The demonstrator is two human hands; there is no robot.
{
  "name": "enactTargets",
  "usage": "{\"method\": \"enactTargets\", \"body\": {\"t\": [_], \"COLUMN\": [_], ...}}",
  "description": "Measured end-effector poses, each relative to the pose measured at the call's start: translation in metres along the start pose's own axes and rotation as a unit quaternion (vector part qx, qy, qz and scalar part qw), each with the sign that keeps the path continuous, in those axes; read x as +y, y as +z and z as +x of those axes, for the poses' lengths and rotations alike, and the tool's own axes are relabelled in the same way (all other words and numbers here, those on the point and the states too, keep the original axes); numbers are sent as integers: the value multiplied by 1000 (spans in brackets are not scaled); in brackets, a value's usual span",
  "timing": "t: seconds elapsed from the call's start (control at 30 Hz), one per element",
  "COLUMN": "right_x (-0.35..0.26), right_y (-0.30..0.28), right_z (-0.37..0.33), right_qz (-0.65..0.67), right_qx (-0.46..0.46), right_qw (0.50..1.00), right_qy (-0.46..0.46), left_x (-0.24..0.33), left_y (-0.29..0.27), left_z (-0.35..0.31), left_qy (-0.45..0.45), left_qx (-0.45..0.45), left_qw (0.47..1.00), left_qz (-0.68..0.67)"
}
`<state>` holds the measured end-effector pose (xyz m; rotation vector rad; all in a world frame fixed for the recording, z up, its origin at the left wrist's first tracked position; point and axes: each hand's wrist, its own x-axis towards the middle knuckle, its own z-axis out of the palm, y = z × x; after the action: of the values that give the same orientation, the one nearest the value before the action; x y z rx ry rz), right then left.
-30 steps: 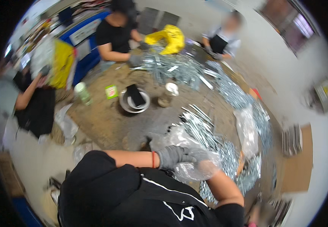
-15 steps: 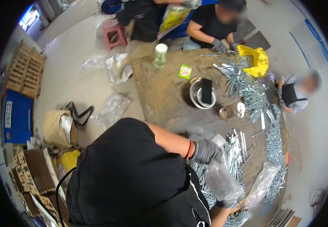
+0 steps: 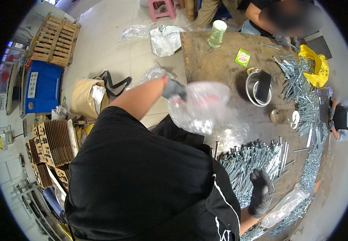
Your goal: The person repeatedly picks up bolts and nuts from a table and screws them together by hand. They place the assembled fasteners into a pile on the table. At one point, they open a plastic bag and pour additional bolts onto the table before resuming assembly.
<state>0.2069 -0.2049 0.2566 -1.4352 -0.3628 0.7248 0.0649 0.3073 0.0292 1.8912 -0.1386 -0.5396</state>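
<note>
My left hand [image 3: 175,89], in a grey glove with a red band at the wrist, is stretched out to the left past the table's edge. It grips a clear plastic bag [image 3: 206,104], blurred by motion, that trails to the right over the table corner. Gloved too, my right hand [image 3: 261,193] is raised beside a heap of long silver bolts [image 3: 254,164]; its fingers are extended and nothing shows in them. Another clear plastic bag [image 3: 288,205] lies flat on the table to its right.
On the wooden table [image 3: 210,64] stand a lidded jar [image 3: 217,35], metal bowls with a phone [image 3: 263,86] on top, and a glass mug [image 3: 278,116]. More bolts [image 3: 296,84] and a yellow bag [image 3: 315,68] lie far right. Two co-workers sit around; a paper sack [image 3: 84,96] stands left.
My left hand has swung to the left and away from the bolts, taking the plastic bag along. My right hand has let go of the bag. The head view has shifted.
</note>
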Motion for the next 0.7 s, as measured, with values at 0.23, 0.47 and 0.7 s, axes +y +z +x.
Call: {"method": "enactTargets", "body": {"t": [0.23, 0.47, 0.7], "right_x": [12, 23, 53], "right_y": [10, 15, 5], "right_z": [22, 21, 0], "right_qz": [-28, -64, -113], "right_qx": [35, 89, 145], "right_qw": [997, 986, 965], "right_qy": [66, 126, 187], "left_x": [-105, -73, -139], "left_y": [-60, -122, -103], "left_z": [-181, -235, -141], "left_qy": [-490, -582, -667], "left_qx": [262, 703, 560], "left_qw": [822, 408, 491], "left_qz": [-127, -25, -35]}}
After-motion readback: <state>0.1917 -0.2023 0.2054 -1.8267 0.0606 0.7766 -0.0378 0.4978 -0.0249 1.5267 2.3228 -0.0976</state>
